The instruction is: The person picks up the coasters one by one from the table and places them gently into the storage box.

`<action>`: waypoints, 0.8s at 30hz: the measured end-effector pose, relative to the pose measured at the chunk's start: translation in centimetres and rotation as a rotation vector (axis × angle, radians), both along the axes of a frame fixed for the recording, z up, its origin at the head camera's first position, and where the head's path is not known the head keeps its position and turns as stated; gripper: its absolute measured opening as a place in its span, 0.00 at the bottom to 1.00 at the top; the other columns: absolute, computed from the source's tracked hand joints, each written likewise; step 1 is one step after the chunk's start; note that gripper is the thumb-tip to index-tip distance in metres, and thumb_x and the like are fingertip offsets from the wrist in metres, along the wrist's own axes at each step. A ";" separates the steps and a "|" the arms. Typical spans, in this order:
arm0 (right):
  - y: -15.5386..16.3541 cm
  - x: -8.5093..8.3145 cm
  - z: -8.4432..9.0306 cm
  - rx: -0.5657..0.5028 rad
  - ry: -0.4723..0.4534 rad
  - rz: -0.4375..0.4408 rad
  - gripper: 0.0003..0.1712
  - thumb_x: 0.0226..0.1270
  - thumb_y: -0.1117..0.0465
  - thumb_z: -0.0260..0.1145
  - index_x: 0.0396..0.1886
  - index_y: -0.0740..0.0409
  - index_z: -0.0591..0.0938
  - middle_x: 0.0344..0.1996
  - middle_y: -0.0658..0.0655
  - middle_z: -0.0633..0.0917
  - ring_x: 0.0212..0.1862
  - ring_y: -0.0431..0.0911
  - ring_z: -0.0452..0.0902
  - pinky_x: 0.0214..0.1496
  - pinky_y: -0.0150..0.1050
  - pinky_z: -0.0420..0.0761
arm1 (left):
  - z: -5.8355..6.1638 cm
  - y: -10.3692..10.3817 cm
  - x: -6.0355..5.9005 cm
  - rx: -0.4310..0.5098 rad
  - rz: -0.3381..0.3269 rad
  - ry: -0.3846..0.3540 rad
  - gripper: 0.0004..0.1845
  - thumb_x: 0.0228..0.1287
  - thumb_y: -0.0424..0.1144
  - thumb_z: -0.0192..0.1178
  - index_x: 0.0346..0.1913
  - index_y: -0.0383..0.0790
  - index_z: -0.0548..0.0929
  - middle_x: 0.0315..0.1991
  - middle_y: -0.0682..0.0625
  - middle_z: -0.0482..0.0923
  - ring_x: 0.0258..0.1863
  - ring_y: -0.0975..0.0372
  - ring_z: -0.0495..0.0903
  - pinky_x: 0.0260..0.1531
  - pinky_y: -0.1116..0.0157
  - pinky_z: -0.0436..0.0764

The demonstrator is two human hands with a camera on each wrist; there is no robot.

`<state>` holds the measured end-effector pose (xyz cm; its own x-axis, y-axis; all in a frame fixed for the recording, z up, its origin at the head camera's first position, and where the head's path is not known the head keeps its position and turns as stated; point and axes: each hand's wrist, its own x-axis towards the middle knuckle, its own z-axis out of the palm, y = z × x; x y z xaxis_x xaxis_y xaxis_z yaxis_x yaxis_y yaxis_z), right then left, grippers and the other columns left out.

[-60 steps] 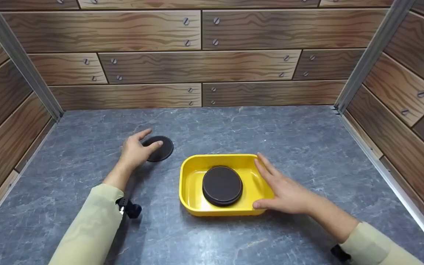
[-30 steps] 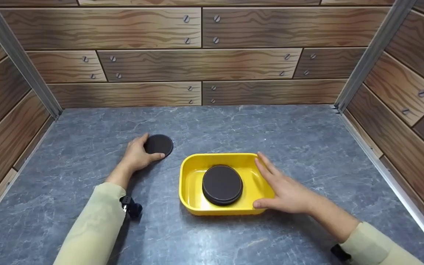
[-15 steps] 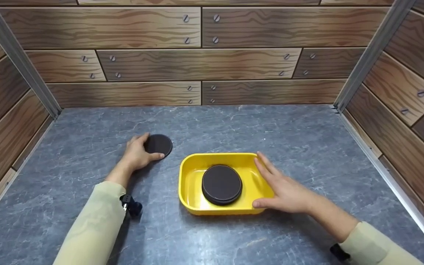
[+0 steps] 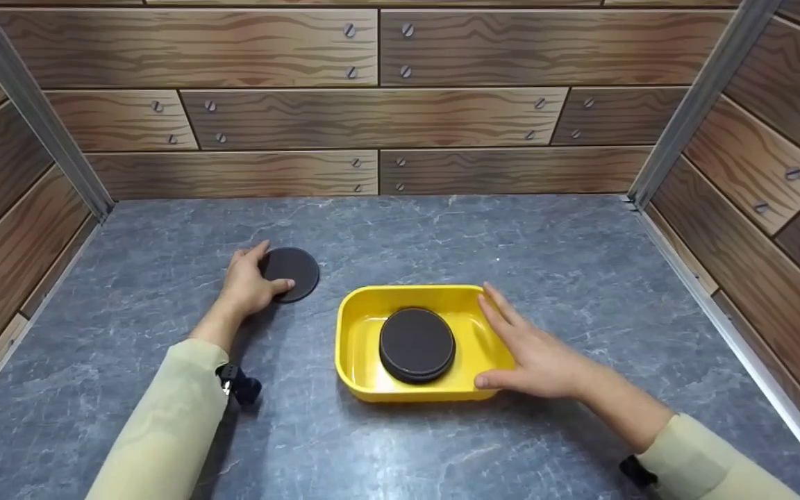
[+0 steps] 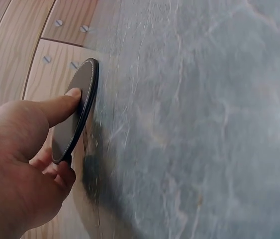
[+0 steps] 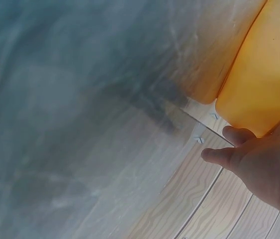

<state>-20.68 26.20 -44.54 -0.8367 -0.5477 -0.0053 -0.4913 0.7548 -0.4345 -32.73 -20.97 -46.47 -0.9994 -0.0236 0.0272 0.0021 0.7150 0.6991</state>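
Steadying the yellow tray [image 4: 355, 333] comes first: my right hand [image 4: 539, 361] lies spread against its right wall, fingers straight along the rim and thumb at the near corner, bracing it, not gripping. A stack of dark round coasters [image 4: 417, 345] sits flat in the tray's middle. Farther out and to the left, my left hand [image 4: 251, 285] pinches a loose coaster [image 4: 294, 273] by its rim; the left wrist view shows the thumb [image 5: 60, 107] on its upper face and fingers curled under the raised near edge. The coaster sits on the grey table [image 4: 442, 236], well apart from the tray, its far edge apparently on the stone. I judge the pinch should stay near the rim so the disc keeps level. Being round, it has no long axis; its face points almost straight up.
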 end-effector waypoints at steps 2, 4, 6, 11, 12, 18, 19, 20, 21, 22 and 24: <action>0.0 0.0 0.0 0.002 0.003 0.000 0.72 0.63 0.28 0.72 0.89 0.54 0.42 0.86 0.54 0.33 0.80 0.70 0.53 0.71 0.72 0.65 | 0.2 -0.3 0.1 -0.010 -0.003 -0.010 0.47 0.67 0.40 0.75 0.82 0.31 0.62 0.76 0.26 0.61 0.76 0.36 0.59 0.77 0.45 0.58; 0.0 0.0 0.0 0.006 0.001 -0.001 0.72 0.63 0.28 0.72 0.89 0.54 0.42 0.86 0.54 0.33 0.79 0.70 0.54 0.71 0.72 0.65 | 0.3 -0.5 0.2 -0.008 -0.014 -0.009 0.43 0.68 0.39 0.74 0.80 0.31 0.65 0.76 0.28 0.64 0.77 0.36 0.59 0.78 0.44 0.58; 0.0 -0.1 0.0 0.010 -0.003 -0.002 0.72 0.63 0.27 0.72 0.89 0.54 0.41 0.86 0.54 0.32 0.79 0.71 0.54 0.70 0.73 0.65 | 0.4 -0.8 0.3 0.004 -0.027 0.000 0.40 0.68 0.38 0.73 0.79 0.31 0.68 0.76 0.30 0.66 0.77 0.37 0.60 0.78 0.45 0.58; -0.1 -0.1 -0.1 0.018 -0.014 -0.004 0.72 0.63 0.26 0.71 0.89 0.53 0.41 0.86 0.54 0.32 0.80 0.71 0.53 0.70 0.73 0.65 | 0.7 -1.4 1.1 0.082 -0.024 0.018 0.35 0.70 0.35 0.71 0.77 0.33 0.72 0.75 0.32 0.70 0.77 0.40 0.64 0.77 0.47 0.62; -0.1 -0.1 -0.1 0.017 -0.015 -0.004 0.72 0.63 0.26 0.71 0.89 0.53 0.41 0.86 0.54 0.32 0.80 0.70 0.52 0.71 0.73 0.64 | 0.8 -1.5 1.2 0.102 -0.021 0.020 0.33 0.71 0.34 0.70 0.76 0.33 0.73 0.74 0.32 0.70 0.77 0.41 0.64 0.77 0.48 0.62; 0.0 -0.1 0.0 0.021 -0.011 -0.011 0.72 0.63 0.27 0.71 0.89 0.53 0.41 0.86 0.53 0.32 0.80 0.71 0.54 0.70 0.73 0.65 | 1.7 -1.5 2.0 0.195 -0.031 0.045 0.27 0.72 0.33 0.70 0.71 0.33 0.79 0.69 0.34 0.77 0.74 0.44 0.70 0.72 0.51 0.70; 0.0 -0.1 0.0 0.023 -0.008 -0.011 0.72 0.63 0.26 0.71 0.89 0.53 0.41 0.86 0.53 0.32 0.79 0.71 0.54 0.70 0.73 0.65 | 1.8 -1.5 2.1 0.202 -0.031 0.050 0.27 0.71 0.33 0.70 0.71 0.33 0.80 0.69 0.34 0.77 0.73 0.44 0.71 0.71 0.52 0.72; 0.0 -0.1 0.0 0.024 -0.007 -0.011 0.72 0.63 0.26 0.71 0.89 0.53 0.41 0.86 0.53 0.32 0.79 0.71 0.54 0.70 0.73 0.65 | 1.9 -1.5 2.2 0.208 -0.030 0.052 0.27 0.71 0.33 0.70 0.71 0.33 0.80 0.68 0.34 0.78 0.72 0.44 0.72 0.70 0.52 0.73; 0.0 -0.1 0.0 0.026 -0.006 -0.010 0.72 0.63 0.26 0.71 0.89 0.52 0.41 0.86 0.53 0.32 0.80 0.70 0.54 0.70 0.73 0.65 | 2.0 -1.4 2.4 0.208 -0.028 0.054 0.27 0.71 0.33 0.70 0.71 0.33 0.80 0.68 0.34 0.78 0.72 0.45 0.73 0.69 0.53 0.74; 0.0 -0.1 0.0 0.026 -0.006 -0.010 0.72 0.63 0.26 0.71 0.89 0.52 0.41 0.86 0.53 0.32 0.80 0.70 0.54 0.71 0.73 0.65 | 2.1 -1.4 2.5 0.211 -0.026 0.056 0.27 0.71 0.33 0.70 0.71 0.33 0.80 0.68 0.34 0.77 0.71 0.45 0.73 0.68 0.53 0.75; 0.0 -0.1 0.0 0.020 -0.006 -0.008 0.71 0.63 0.27 0.71 0.89 0.53 0.41 0.86 0.54 0.32 0.80 0.70 0.53 0.71 0.72 0.64 | 2.3 -1.4 2.8 0.210 -0.018 0.071 0.27 0.71 0.33 0.70 0.71 0.34 0.80 0.68 0.33 0.77 0.71 0.45 0.74 0.68 0.53 0.76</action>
